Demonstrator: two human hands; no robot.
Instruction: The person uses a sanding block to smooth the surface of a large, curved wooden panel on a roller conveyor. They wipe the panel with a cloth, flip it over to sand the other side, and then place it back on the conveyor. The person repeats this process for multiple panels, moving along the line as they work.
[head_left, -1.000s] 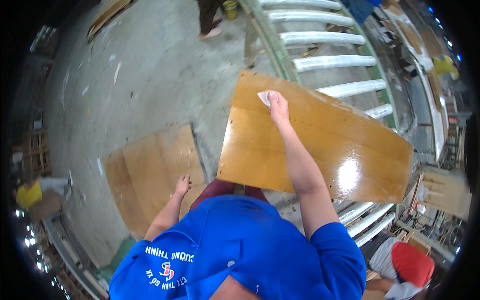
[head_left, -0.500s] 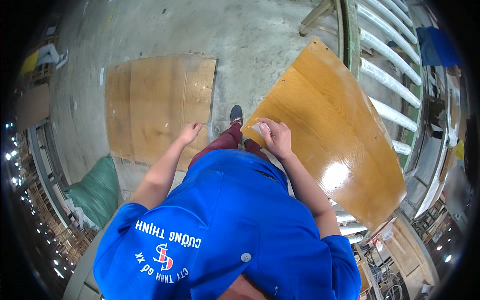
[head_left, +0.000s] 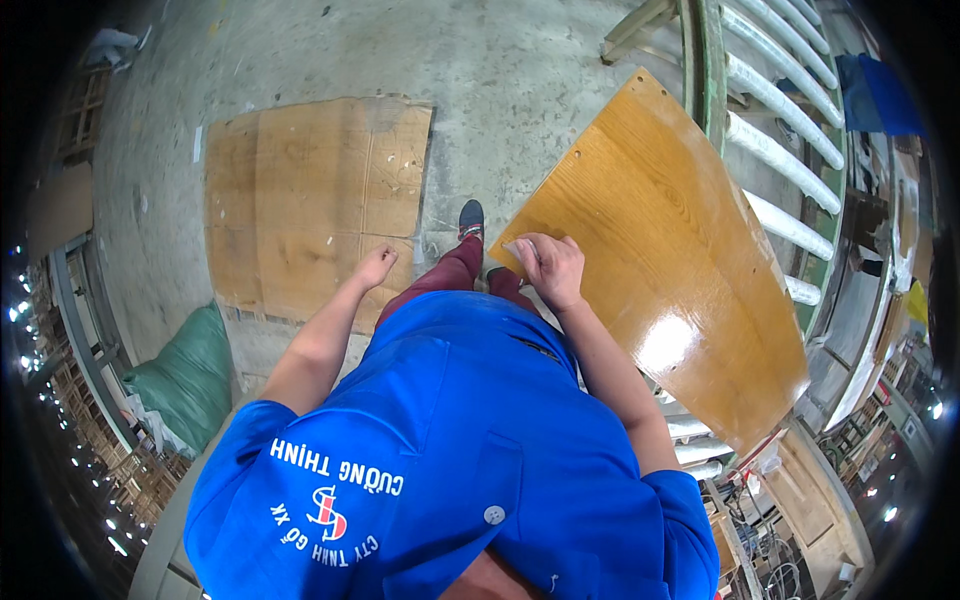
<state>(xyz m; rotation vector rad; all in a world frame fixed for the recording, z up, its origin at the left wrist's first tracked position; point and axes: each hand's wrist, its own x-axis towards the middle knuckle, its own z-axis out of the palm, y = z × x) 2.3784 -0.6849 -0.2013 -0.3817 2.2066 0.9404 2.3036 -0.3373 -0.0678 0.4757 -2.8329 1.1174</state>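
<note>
A large varnished wooden panel with a curved edge and small holes near its rim lies to my right, resting over a rack of rollers. Over its near-left corner is my right hand, with thumb and fingers pinched on a small whitish sheet; paper or abrasive, I cannot tell which. My left hand hangs apart from the panel, above a flat cardboard sheet on the floor. Its fingers are curled together, and whatever they may hold is hidden.
Wrapped white rollers on a green frame stand at the right. On the floor to the left lie the stained cardboard sheet and a stuffed green sack. Wooden pieces and cables crowd the lower right.
My right hand has shifted slightly and now covers more of the whitish sheet. My left hand has moved slightly left, its fingers more curled. The whole view has shifted a little.
</note>
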